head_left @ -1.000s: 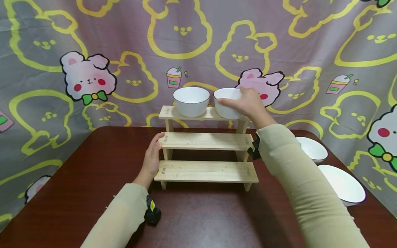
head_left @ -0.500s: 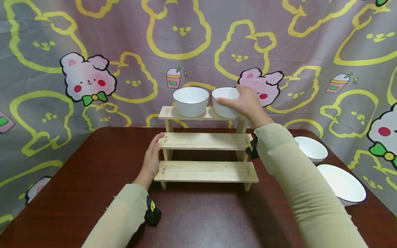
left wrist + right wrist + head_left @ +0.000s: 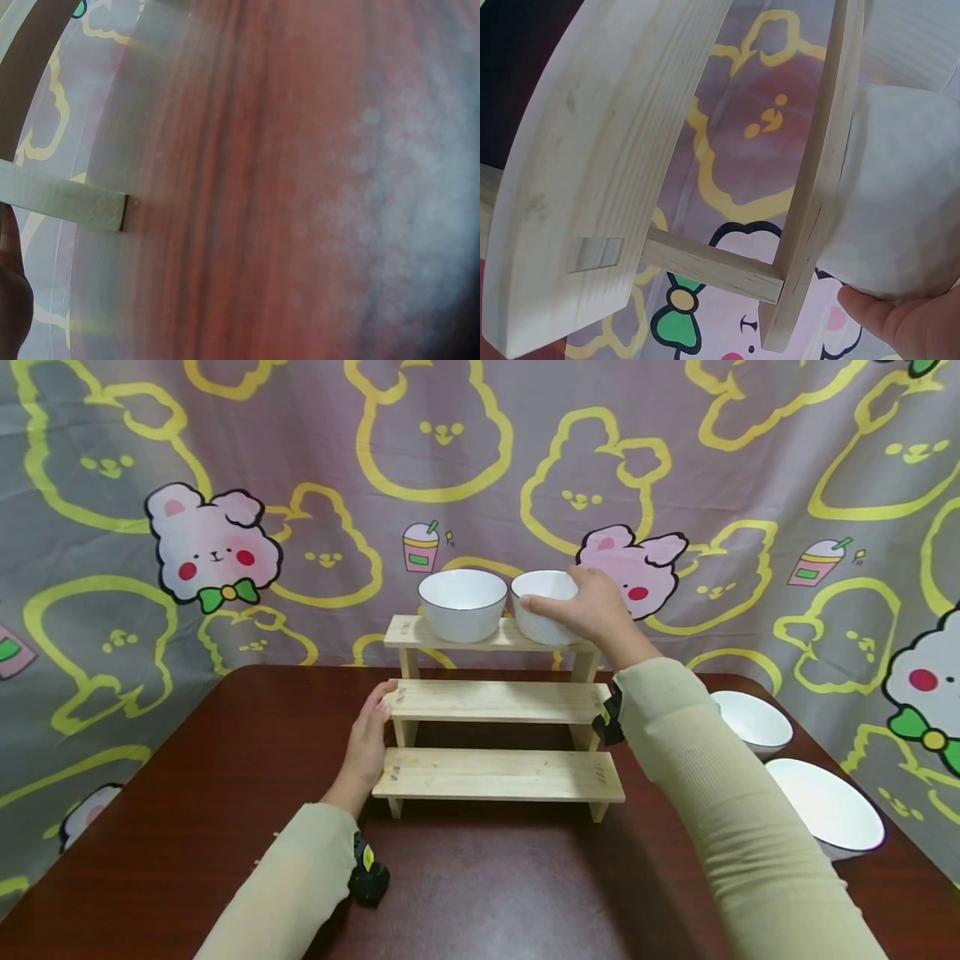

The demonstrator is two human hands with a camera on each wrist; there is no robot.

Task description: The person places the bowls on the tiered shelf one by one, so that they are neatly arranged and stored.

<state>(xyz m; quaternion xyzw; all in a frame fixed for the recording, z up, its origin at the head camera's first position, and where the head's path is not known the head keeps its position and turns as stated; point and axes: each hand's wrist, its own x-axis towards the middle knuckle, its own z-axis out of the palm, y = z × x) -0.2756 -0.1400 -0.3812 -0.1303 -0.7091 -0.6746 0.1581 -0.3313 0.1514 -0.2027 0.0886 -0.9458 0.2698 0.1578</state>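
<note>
Right hand (image 3: 600, 607), grip curled round white bowl (image 3: 542, 627), left hand (image 3: 365, 747) touching wooden rack (image 3: 498, 774), grip unclear

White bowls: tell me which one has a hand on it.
The right bowl on the top shelf: the right hand grips it. No hand touches the left bowl beside it, nor the far bowl and near bowl on the table.

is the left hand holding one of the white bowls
No, the left hand touches the left end of the middle shelf, while the right hand grips a white bowl.
</note>
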